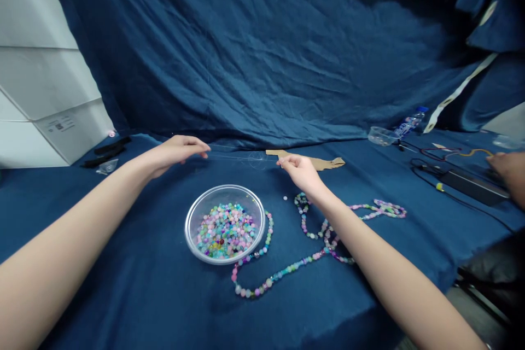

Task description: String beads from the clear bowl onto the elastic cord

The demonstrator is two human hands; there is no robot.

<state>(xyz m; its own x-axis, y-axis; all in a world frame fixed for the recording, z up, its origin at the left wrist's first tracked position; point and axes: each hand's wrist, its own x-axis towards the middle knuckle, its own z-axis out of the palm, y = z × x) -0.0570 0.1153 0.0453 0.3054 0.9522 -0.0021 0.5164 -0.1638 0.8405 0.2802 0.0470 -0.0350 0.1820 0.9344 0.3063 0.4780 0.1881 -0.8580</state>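
Observation:
Thin clear thread stretches between my two hands above the far part of the table, with loose loops near its middle. My left hand pinches it at the fingertips, up and to the left of the bowl. Closer to the beads, my right hand has its thumb and fingers closed on the other part of the thread. A clear round bowl filled with small pastel beads stands below and between my hands. A long string of beads curls around the bowl's right side and passes under my right forearm.
Torn brown cardboard lies behind my right hand, and a single loose bead is nearby. At right are a bottle, a clear cup, a black adapter with cables and another person's hand. White boxes stand left.

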